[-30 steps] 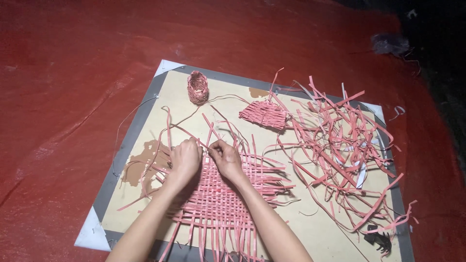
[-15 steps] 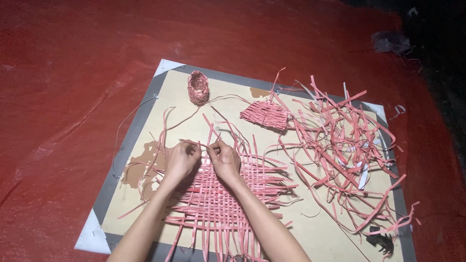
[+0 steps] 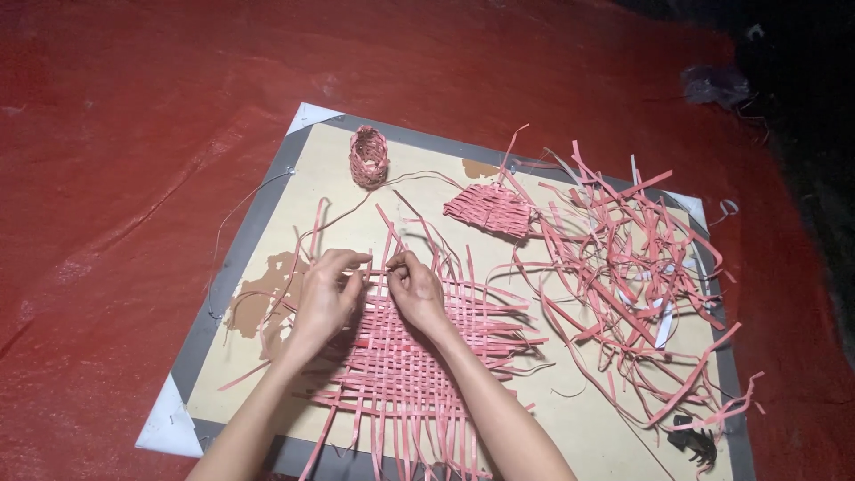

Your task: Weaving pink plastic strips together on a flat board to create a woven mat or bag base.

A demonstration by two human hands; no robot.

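A flat woven mat (image 3: 419, 356) of pink strips lies on the near half of a tan board (image 3: 570, 419), its loose ends fanning out toward the viewer and to the right. Both hands work at its far edge. The left hand (image 3: 325, 298) has its fingers pinched narrow on an upright strip there, and the right hand (image 3: 417, 292), just beside it, has its fingers closed on a neighbouring strip of the mat. Farther back on the board stand a small woven cup (image 3: 368, 157) and a smaller woven patch (image 3: 490, 209). To the right sprawls a tangled heap of loose pink strips (image 3: 623, 258). A black clip (image 3: 695, 438) lies near the board's right near corner. The board, edged in grey, rests on a red sheet (image 3: 116, 178).
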